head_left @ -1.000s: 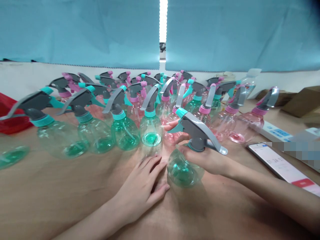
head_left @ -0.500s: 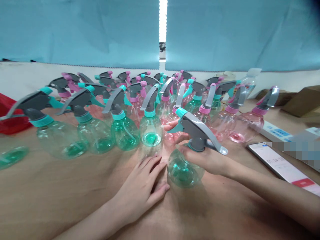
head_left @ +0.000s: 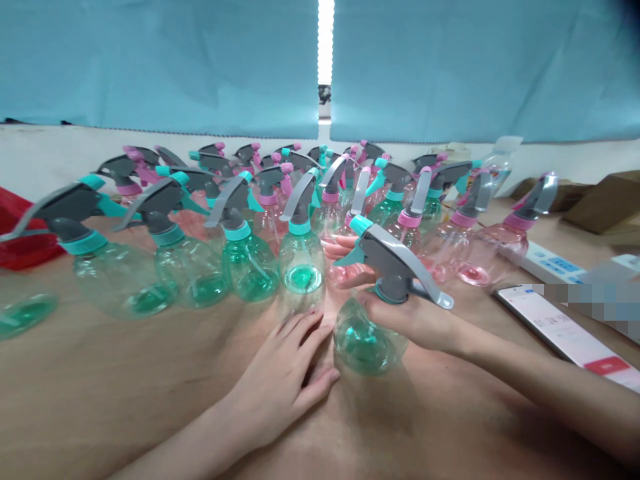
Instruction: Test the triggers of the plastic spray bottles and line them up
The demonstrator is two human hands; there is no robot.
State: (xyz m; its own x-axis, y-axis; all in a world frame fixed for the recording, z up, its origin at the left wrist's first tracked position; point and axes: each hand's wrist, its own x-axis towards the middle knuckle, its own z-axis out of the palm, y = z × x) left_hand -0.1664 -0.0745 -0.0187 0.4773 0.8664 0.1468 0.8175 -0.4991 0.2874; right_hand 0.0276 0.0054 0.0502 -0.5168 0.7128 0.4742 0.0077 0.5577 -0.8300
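Observation:
A green spray bottle (head_left: 373, 340) with a grey and turquoise trigger head stands in front of me on the table. My right hand (head_left: 405, 313) is round its neck, the thumb side in front and the fingers stretched out behind it to the left. Part of the neck and collar is hidden by the hand. Palm down on the table just left of the bottle lies my left hand (head_left: 280, 373), fingers apart and holding nothing. Behind it, another green spray bottle (head_left: 301, 263) stands beside a darker green spray bottle (head_left: 250, 270).
Rows of pink and green spray bottles fill the back of the wooden table (head_left: 150, 393). On the right are a phone (head_left: 565, 333) with a timer, a pink spray bottle (head_left: 493, 253) and a cardboard box (head_left: 607, 203). Something red (head_left: 25, 233) sits at far left.
My right hand's fingers have shifted and straightened a little behind the spray bottle, which has barely moved. The left hand has stayed put.

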